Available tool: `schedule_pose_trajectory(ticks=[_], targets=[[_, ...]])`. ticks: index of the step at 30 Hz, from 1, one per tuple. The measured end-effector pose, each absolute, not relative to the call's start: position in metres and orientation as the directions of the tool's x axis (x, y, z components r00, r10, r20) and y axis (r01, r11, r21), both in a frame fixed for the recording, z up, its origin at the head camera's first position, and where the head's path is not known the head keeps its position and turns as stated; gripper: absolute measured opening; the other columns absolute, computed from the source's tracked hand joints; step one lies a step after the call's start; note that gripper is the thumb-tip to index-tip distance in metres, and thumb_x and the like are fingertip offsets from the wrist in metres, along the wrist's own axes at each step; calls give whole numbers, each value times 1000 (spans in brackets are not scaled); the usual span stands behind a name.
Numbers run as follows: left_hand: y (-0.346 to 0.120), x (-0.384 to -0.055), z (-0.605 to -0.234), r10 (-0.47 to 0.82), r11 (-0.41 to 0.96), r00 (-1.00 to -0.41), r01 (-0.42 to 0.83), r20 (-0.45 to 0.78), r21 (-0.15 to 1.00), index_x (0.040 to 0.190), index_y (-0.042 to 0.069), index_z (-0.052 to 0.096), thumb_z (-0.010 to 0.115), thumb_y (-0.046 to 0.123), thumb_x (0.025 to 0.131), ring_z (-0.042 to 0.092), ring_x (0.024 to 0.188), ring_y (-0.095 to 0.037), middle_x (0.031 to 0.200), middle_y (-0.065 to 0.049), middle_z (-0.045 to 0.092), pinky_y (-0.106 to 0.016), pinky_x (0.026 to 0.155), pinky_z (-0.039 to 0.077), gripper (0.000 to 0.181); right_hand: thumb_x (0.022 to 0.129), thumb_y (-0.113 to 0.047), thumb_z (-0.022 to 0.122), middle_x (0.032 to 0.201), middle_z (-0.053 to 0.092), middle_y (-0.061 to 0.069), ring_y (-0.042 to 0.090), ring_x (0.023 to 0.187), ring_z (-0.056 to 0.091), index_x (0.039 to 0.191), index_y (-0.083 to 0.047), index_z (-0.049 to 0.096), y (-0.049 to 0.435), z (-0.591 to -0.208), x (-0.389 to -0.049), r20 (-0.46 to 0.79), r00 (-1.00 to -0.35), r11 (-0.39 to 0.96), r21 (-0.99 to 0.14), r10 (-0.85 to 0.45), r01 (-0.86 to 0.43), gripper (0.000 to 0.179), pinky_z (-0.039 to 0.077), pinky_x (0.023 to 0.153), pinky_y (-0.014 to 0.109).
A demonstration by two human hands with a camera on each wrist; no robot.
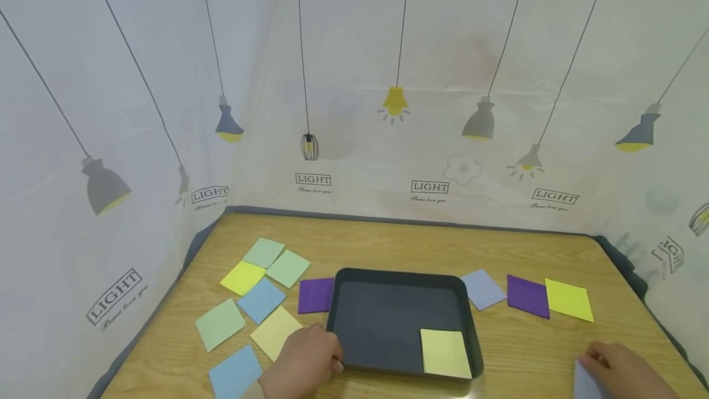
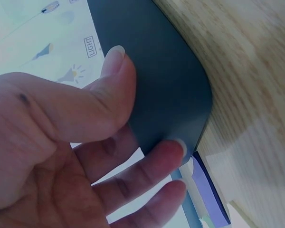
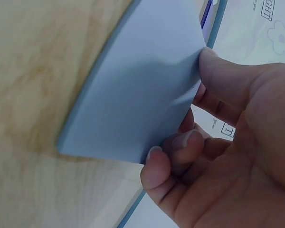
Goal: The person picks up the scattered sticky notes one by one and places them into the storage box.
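Observation:
At the near left corner of a dark rectangular tray (image 1: 382,313), my left hand (image 1: 304,359) holds the rim. In the left wrist view the thumb lies against the tray's outer wall (image 2: 168,80), with fingers curled at the corner. A pale yellow sticky note pad (image 1: 445,353) lies inside the tray's near right corner. To the right of the tray, my right hand (image 1: 628,371) pinches the edge of a pale lavender sticky note pad (image 3: 128,95). That pad is tilted close over the table, its thickness visible along one edge.
Left of the tray lie several pads, among them a purple one (image 1: 316,295), a blue one (image 1: 262,300) and a green one (image 1: 220,324). Right of it are lavender (image 1: 484,289), purple (image 1: 528,295) and yellow (image 1: 569,299) pads. A lamp-printed curtain (image 1: 354,79) encloses the wooden table (image 1: 410,245).

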State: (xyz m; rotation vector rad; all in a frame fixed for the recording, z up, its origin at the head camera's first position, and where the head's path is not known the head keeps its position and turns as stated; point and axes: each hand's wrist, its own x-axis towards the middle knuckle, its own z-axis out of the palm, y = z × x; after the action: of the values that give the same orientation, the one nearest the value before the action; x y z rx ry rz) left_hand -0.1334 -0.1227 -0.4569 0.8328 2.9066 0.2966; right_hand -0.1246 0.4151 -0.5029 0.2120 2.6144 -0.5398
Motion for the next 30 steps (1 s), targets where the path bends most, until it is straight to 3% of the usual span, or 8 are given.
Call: schedule_pose_trajectory(ticks=[8, 30], targets=[[-123, -133, -457, 528, 833, -848, 506, -48, 224, 75, 25, 80, 82, 24, 83, 53, 67, -8, 73, 13, 69, -25, 57, 46, 8, 104, -19, 54, 67, 46, 0, 16, 67, 47, 82, -6, 58, 402, -497, -129, -426, -904, 908, -370, 24, 199, 25, 36, 61, 31], [-123, -132, -456, 524, 837, -851, 506, -40, 207, 73, 26, 79, 82, 25, 82, 52, 66, -8, 71, 13, 68, -26, 57, 45, 10, 103, -23, 56, 70, 46, -2, 14, 68, 43, 83, -9, 57, 367, -465, -147, -301, -948, 929, -370, -101, 18, 25, 35, 60, 30]])
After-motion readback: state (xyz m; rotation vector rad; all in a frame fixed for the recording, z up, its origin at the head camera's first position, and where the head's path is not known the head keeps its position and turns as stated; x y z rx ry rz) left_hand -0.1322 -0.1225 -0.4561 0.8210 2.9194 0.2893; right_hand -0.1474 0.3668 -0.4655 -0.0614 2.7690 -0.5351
